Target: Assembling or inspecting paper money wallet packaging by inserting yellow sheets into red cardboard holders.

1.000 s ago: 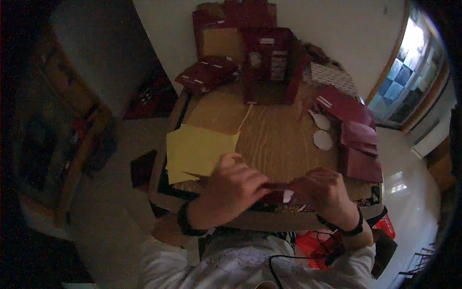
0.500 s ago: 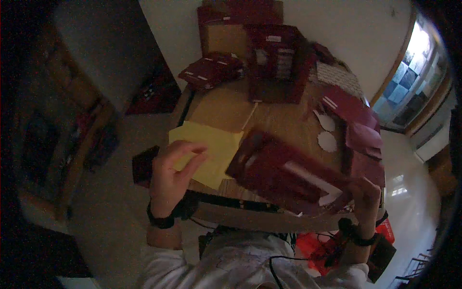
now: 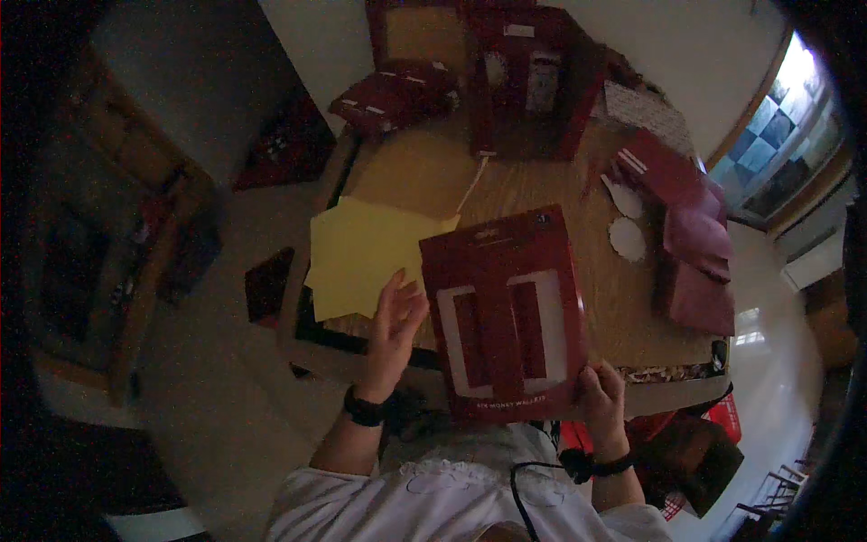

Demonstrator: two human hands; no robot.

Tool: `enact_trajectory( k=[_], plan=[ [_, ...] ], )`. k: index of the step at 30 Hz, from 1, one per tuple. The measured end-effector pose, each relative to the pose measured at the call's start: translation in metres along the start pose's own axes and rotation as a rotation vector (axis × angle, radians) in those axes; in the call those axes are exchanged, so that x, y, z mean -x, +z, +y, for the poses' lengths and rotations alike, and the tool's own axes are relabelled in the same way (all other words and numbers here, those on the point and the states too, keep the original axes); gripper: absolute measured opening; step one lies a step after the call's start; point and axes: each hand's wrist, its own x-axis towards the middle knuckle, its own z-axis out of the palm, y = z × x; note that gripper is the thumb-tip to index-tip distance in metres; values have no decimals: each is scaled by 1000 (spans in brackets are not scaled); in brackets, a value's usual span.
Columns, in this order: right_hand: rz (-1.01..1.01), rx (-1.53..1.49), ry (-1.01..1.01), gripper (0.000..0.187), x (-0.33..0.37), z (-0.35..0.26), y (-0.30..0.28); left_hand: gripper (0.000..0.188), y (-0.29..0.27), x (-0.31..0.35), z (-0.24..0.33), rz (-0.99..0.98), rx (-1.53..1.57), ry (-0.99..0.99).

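Observation:
A dark red flat cardboard package [image 3: 497,312] with two pale-framed panels and a hanging slot stands nearly upright before me, over the table's near edge. My right hand [image 3: 603,397] grips it by its lower right corner, thumb on the front; the fingers behind are hidden. Just left of the package is my left hand [image 3: 395,330], its fingers extended and somewhat apart, holding nothing. Beyond that hand lie yellow paper sheets [image 3: 352,257], partly overlapping, on the left of the wooden table [image 3: 533,185].
At the back of the table stands a large dark red box [image 3: 533,86], with a stack of dark red packages [image 3: 393,99] to its left. Dark red pieces [image 3: 695,244] lie along the right side, beside a white scalloped disc [image 3: 627,239]. A thin pale stick [image 3: 474,185] lies mid-table.
My right hand has brought the package leftward and turned it from lying slanted to upright, front showing. My left hand has moved right, off the yellow sheets, and its fingers have opened.

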Motion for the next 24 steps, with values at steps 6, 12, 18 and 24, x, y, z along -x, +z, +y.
enact_trajectory(
  k=[6, 12, 18, 24],
  plan=[
    [-142, 56, -40, 12, -5, -21, 7, 43, 10, 6, 18, -49, -40, -186],
    [-120, -6, -91, 19, -1, -27, 19, 45, 7, 8, 24, -110, 13, -90],
    [-107, 159, -168, 24, -5, -49, 11, 46, 15, 15, 36, -99, -125, 30],
    [-187, 296, -360, 26, -6, -120, 23, 61, 28, 21, 85, -142, -916, 726]
  ],
)
